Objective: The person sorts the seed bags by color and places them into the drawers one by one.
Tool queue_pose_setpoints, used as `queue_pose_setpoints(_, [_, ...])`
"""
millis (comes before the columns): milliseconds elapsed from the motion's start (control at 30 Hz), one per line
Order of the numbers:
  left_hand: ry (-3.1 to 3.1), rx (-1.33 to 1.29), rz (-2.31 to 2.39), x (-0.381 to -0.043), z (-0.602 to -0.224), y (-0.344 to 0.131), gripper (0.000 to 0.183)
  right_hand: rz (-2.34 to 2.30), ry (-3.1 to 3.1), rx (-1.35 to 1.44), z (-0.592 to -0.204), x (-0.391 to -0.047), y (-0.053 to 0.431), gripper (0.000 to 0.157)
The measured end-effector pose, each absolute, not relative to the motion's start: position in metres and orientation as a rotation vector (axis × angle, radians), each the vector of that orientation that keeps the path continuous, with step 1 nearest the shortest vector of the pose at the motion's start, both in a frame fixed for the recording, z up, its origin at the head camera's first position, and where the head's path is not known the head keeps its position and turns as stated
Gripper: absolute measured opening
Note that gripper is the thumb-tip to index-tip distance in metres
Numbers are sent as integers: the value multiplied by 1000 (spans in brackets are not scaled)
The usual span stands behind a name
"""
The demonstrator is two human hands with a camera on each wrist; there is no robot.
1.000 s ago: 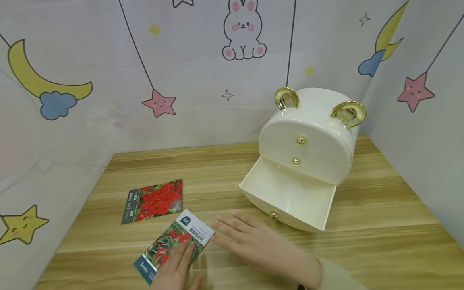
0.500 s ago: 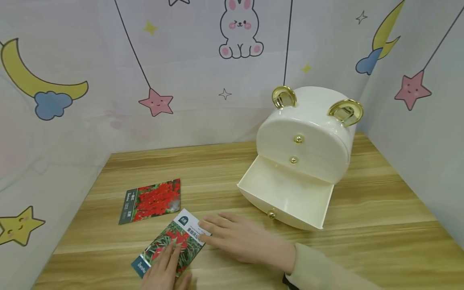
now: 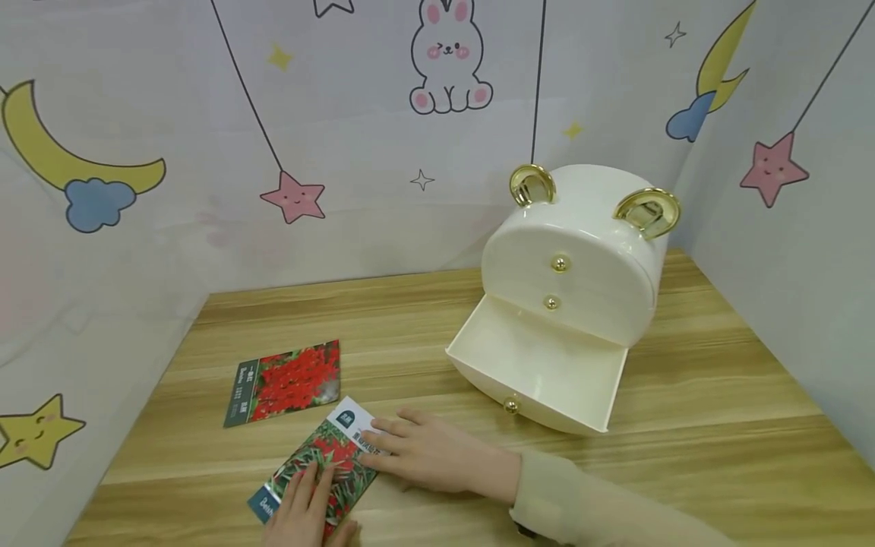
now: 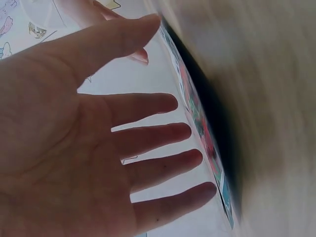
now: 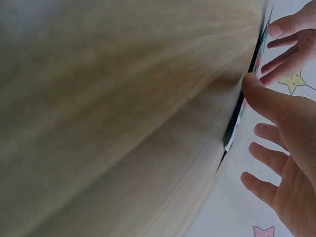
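In the head view, a seed packet [image 3: 338, 448] with red flowers, green leaves and a white end lies slantwise on the table. My left hand [image 3: 302, 505] rests fingertips on its lower part, the fingers straight. From the right, my right hand [image 3: 444, 456] reaches over the white end, fingers extended across its edge. The left wrist view shows the left hand [image 4: 74, 133] spread, its fingertips at the packet [image 4: 197, 113]. Seen from the right wrist, the thumb of the right hand [image 5: 291, 148] is beside the packet's edge [image 5: 236, 118].
Another packet with red flowers [image 3: 294, 384] lies flat farther back to the left. A white box with gold ears [image 3: 574, 258] stands at the right, its bottom drawer [image 3: 540, 357] pulled out. Printed cloth walls [image 3: 369, 228] border the wooden table [image 3: 711, 425].
My right hand has moved left, from beside the packet's corner onto its white end. My left hand stays on the packet's lower part. The head view has shifted slightly.
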State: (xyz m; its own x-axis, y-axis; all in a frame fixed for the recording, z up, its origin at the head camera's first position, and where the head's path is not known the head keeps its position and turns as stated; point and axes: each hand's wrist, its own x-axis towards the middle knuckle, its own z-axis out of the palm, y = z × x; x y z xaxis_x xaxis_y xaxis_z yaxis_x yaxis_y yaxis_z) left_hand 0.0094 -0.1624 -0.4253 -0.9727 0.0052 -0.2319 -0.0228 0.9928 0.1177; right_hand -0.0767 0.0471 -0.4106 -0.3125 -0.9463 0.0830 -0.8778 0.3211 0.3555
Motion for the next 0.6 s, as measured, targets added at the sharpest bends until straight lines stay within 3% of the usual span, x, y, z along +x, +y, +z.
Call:
queue_pose_setpoints(233, [2785,-28,203,4,-430,-168,92,-356,-2385,1648,-415,-87,39,70])
queue_pose_setpoints(600, [2795,100,311,-5,-425,-173,71,-309,-2504,1654,-411,-91,32,65])
